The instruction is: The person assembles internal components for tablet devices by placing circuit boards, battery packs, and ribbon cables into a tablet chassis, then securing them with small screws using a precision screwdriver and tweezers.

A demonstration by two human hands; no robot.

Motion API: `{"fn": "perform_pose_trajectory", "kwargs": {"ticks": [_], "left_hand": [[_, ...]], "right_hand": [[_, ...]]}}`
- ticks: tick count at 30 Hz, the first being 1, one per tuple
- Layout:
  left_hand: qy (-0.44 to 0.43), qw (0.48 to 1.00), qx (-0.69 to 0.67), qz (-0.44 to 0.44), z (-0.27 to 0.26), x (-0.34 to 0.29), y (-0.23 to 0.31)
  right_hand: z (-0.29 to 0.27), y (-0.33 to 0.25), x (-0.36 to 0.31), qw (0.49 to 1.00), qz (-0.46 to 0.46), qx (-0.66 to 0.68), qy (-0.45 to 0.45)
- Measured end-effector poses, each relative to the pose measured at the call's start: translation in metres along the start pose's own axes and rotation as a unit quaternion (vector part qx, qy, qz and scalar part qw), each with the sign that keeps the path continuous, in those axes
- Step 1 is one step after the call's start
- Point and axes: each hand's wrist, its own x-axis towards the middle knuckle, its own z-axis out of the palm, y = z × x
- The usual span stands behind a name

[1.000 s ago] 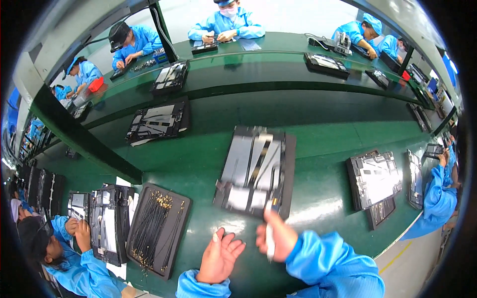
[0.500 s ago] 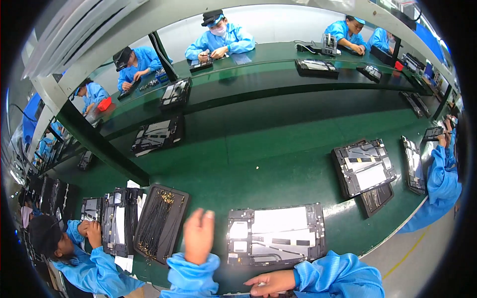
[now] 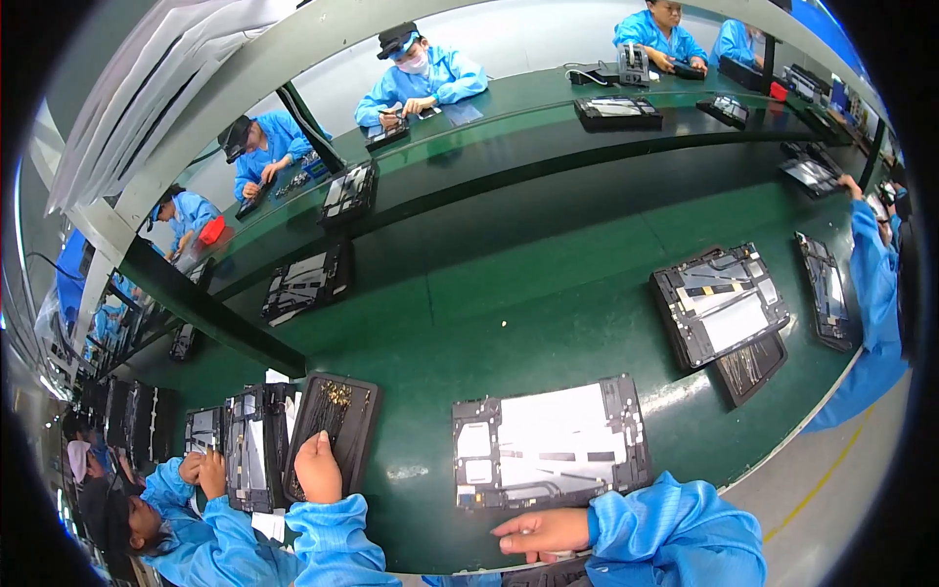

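At about five o'clock from the centre of our view lies a flat, rectangular, black-framed device housing with silver-grey panels (image 3: 558, 426), on the smooth green tabletop (image 3: 411, 533). At nine o'clock from it is a shallow black rectangular tray (image 3: 361, 430) of thin black cables with gold-coloured ends (image 3: 336, 394).

Our bare left hand (image 3: 319, 470) is over the tray, fingertips drawn close together; we cannot tell whether they pinch a cable. Our bare right hand (image 3: 548, 531) sits just beside the housing at six o'clock, fingers loosely curled. Its underside is hidden, so we cannot tell whether it holds anything.

To pick well, we would judge it best to take one cable near its end, between thumb and forefinger, and draw it out along the bundle's length, so neighbours do not snag. We should spare the small gold ends any bending. Our shiny blue right sleeve (image 3: 675, 533) overlaps the housing's corner at about four o'clock; lifting it clear should guard the exposed parts.

We can make out no brand; any markings on the housing are too small to read.
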Motion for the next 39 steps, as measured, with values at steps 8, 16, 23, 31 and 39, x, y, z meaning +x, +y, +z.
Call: {"fn": "perform_pose_trajectory", "kwargs": {"ticks": [8, 16, 23, 31, 39], "left_hand": [[0.058, 0.944, 0.146, 0.29, -0.014, -0.021, 0.066], [-0.041, 0.891, 0.028, 0.451, -0.025, -0.073, 0.127], [-0.068, 0.872, 0.0, 0.485, -0.025, -0.105, 0.139], [-0.238, 0.866, -0.083, 0.431, 0.004, -0.151, 0.139], [-0.162, 0.9, -0.072, 0.397, 0.021, -0.157, 0.136]], "right_hand": [[-0.009, -0.015, -0.004, 0.985, -0.016, 0.091, 0.147], [-0.002, -0.06, -0.03, 0.968, -0.099, -0.003, 0.23], [0.004, -0.066, -0.048, 0.935, -0.216, -0.014, 0.279], [-0.003, -0.004, -0.04, 0.976, -0.08, 0.093, 0.182], [-0.015, -0.012, -0.048, 0.962, -0.057, 0.159, 0.213]]}}
